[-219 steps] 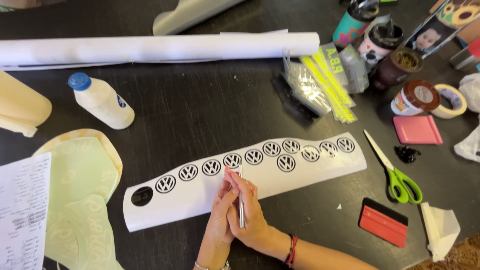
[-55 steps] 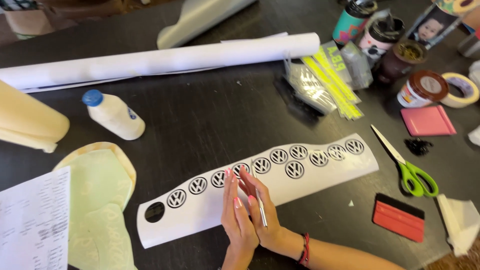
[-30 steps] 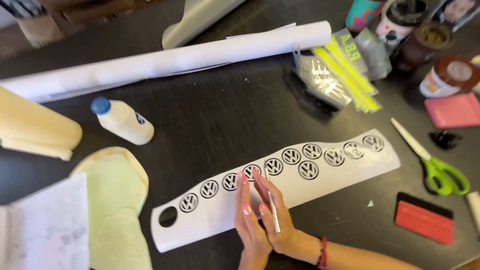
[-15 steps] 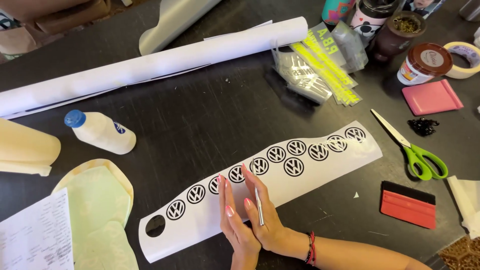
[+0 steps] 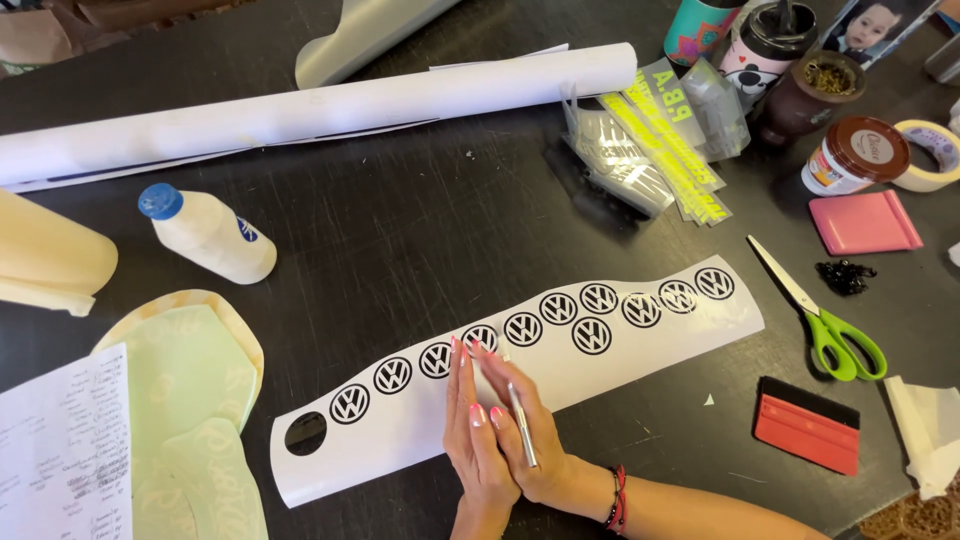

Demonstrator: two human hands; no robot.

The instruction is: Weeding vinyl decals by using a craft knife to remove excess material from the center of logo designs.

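White sticker sheet [image 5: 640,350] with black round emblems, green-handled scissors [image 5: 835,335], red squeegee [image 5: 806,424], blue-capped bottle [image 5: 210,235]

Bare hands, painted nails

The person is wearing pink nail polish and a red-and-black beaded bracelet [image 5: 617,497] on the right wrist; no sleeves are showing.

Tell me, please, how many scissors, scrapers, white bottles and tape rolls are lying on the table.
Scissors: 1
Scrapers, one red and one pink: 2
White bottles: 1
Tape rolls: 1
Total: 5
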